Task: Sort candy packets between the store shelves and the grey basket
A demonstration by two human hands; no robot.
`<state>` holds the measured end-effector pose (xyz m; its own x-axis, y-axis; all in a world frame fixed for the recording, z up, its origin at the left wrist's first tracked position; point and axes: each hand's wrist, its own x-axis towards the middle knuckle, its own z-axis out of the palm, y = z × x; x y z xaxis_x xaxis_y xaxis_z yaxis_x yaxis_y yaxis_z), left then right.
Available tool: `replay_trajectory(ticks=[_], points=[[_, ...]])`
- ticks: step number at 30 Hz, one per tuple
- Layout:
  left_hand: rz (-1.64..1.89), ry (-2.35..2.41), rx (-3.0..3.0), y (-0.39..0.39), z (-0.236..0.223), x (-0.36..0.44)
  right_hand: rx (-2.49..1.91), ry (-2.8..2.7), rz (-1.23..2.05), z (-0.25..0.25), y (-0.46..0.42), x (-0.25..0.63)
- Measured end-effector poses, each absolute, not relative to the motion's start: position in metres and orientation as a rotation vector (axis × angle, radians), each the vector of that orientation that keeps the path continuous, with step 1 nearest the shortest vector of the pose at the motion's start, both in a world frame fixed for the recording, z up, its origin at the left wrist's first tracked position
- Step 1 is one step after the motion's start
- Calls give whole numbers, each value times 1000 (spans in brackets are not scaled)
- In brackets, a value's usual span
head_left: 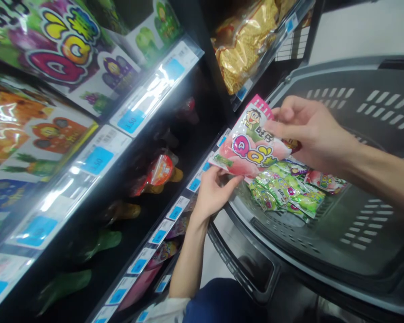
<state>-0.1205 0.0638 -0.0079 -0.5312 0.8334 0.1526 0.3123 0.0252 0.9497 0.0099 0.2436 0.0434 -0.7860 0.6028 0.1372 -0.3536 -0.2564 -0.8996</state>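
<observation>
One packet (247, 146) is pinched at both ends — left hand (213, 190) low, right hand (311, 130) high — likely keeping it flat.

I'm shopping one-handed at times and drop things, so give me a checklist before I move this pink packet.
1. Both hands gripping: ok; left hand at the lower edge, right hand near the top.
2. Pink packet front showing: ok.
3. Back undamaged: cannot tell; it faces away.
4. Basket open at the top: ok.
5. Room beside the green packets: ok, bare basket shows.
</observation>
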Motion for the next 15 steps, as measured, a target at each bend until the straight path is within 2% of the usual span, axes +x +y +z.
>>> replay_trajectory(ticks=[6,15], points=[[1510,1828,1216,61,-6,-121,-506,-1517,1648,30,260,5],[1505,1799,1184,60,-3,-119,-524,-1564,1588,28,260,5]])
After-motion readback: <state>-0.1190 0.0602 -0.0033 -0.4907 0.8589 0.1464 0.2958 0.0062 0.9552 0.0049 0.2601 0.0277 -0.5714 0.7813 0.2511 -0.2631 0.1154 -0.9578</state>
